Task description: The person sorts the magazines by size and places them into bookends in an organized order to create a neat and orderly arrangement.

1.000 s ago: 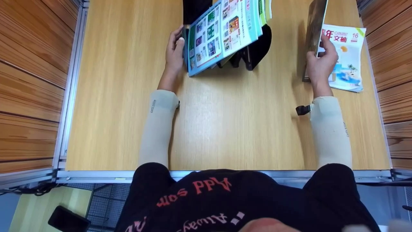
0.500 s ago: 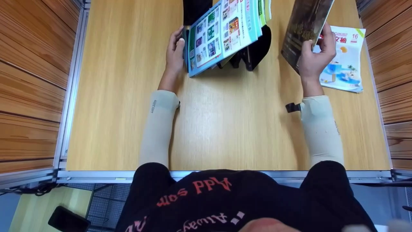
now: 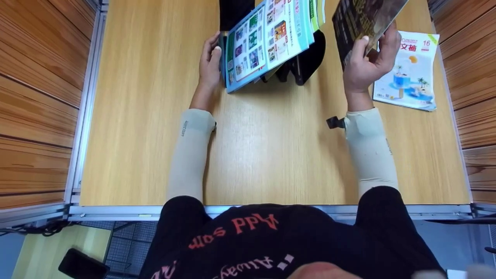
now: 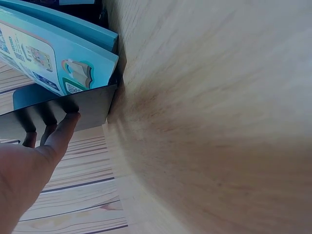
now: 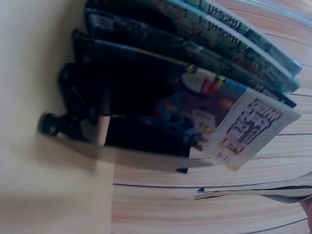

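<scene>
My left hand (image 3: 210, 64) is at the left end of a black book stand (image 3: 314, 58). In the left wrist view, its fingertips press against the outside of the stand's end plate (image 4: 92, 108). Light-blue books (image 3: 252, 50) lean at a slant inside, covers facing up. My right hand (image 3: 368, 69) pinches a dark magazine (image 3: 358, 27) with gold lettering between thumb and fingers, held tilted to the right of the stand. The right wrist view has that magazine's edge (image 5: 258, 193) close to the stand's open side, where a book with a barcode (image 5: 234, 126) stands outermost.
A white magazine (image 3: 410, 73) with a beach picture lies at the table's right side. The wooden table (image 3: 271, 155) has a metal frame edge (image 3: 97, 211) toward the person. Wood-grain panels (image 3: 35, 100) rise on both sides. A phone (image 3: 82, 264) lies on a lower surface.
My right hand has moved left and away from the body, turning the dark magazine so its cover shows and uncovering more of the white magazine. The left hand has stayed put.
</scene>
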